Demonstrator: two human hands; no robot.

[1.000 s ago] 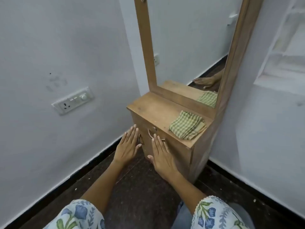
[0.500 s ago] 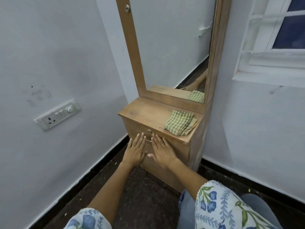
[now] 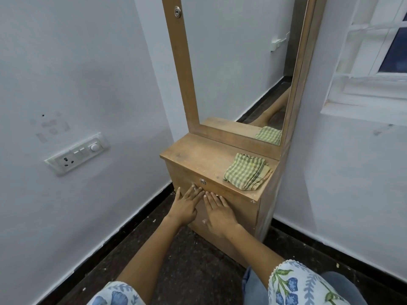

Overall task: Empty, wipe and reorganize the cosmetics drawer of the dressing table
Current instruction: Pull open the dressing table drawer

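1. A room corner with pale walls and a dark speckled floor [image 3: 193, 271]; a narrow wooden dressing table [image 3: 253, 221] stands in it, between a wall with a switch plate [image 3: 77, 154] on the left and a window [image 3: 378, 62] on the right.
2. Nearest, two forearms in floral sleeves reach toward the table's front.
3. The left hand [image 3: 185, 208] and right hand [image 3: 219, 214] lie flat, side by side and nearly touching, fingers straight against the drawer front [image 3: 237, 200]. Neither grips anything.
4. The drawer is closed. Its metal handle [image 3: 195, 187] shows only as a sliver at the left fingertips; a small lock [image 3: 203, 181] sits just beyond them.
5. Handling, as a judgement: the drawer is stiff board, likely light when empty but heavier with cosmetics inside; it should slide straight if pulled by the handle at its centre. A flat press offers no purchase, so fingers would need to hook the handle.
6. Farther, on the counter [image 3: 198, 157], a folded green checked cloth [image 3: 246, 171] lies at the right; it is soft and limp, easily pinched by a fold.
7. Beyond it rises the mirror [image 3: 237, 62], which reflects the cloth.
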